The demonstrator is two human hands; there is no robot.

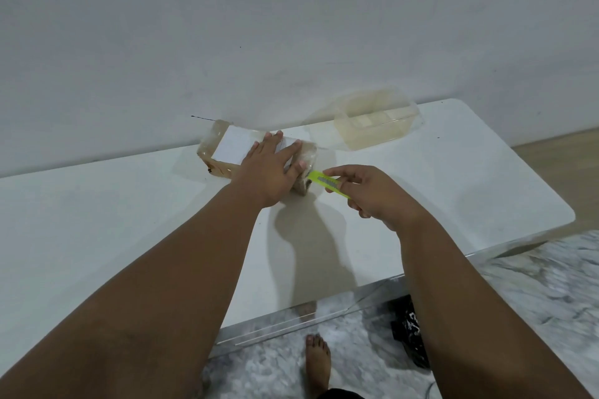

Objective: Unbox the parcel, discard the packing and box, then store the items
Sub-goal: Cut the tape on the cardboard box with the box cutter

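Note:
A brown cardboard parcel (220, 147), wrapped in clear tape and bearing a white label, lies on the white table (129, 220) near the wall. My left hand (269, 168) presses flat on its top, fingers spread over the label's right part. My right hand (372, 194) grips a yellow-green utility knife (325, 182). The knife's tip touches the parcel's right end, just below my left fingertips.
A clear plastic container (372, 121) with its lid stands at the back right of the table. A black bag (410, 330) lies on the marbled floor under the table's front edge, beside my bare foot (317, 363). The wall rises right behind the parcel.

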